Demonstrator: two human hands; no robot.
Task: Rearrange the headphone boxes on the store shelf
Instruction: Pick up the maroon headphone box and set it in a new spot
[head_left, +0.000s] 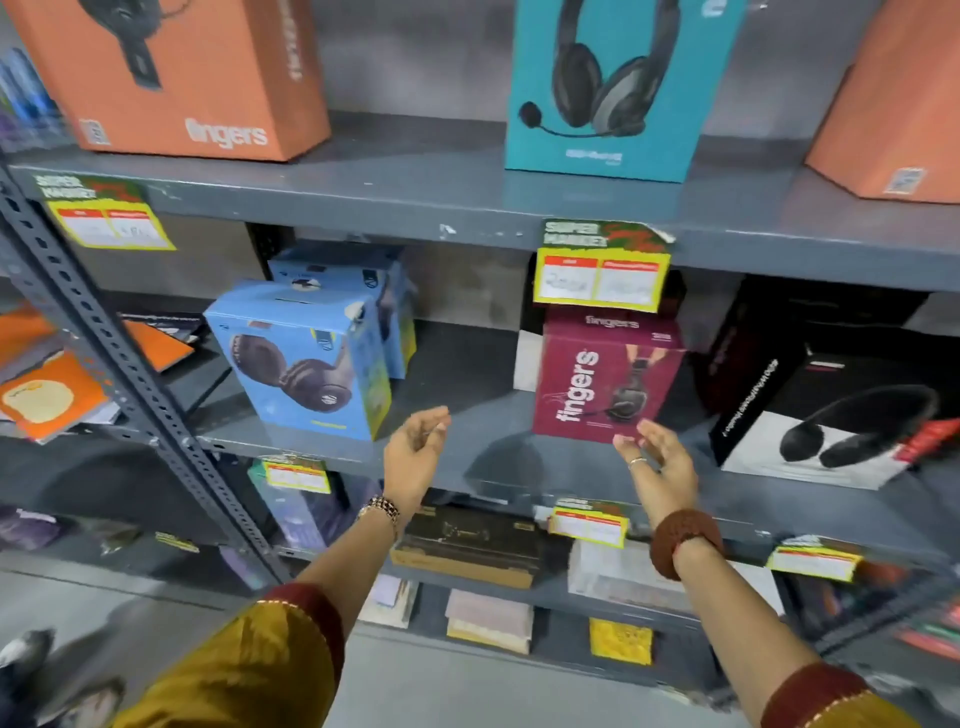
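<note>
A maroon "fingers" headphone box (605, 374) stands upright on the middle grey shelf (467, 457). To its left stand two light-blue headphone boxes (306, 358), one behind the other. A black-and-white headphone box (826, 410) sits to the right. My right hand (657, 457) is raised just below the maroon box's front lower corner, fingers apart, holding nothing. My left hand (415, 447) hovers in the gap between the blue box and the maroon box, fingers curled loosely and empty.
The upper shelf carries an orange box (176, 73), a teal box (613, 88) and another orange box (893, 114). Yellow price tags (602, 275) hang from the shelf edges. Lower shelves hold flat boxes (467, 545). A perforated steel upright (104, 332) stands at left.
</note>
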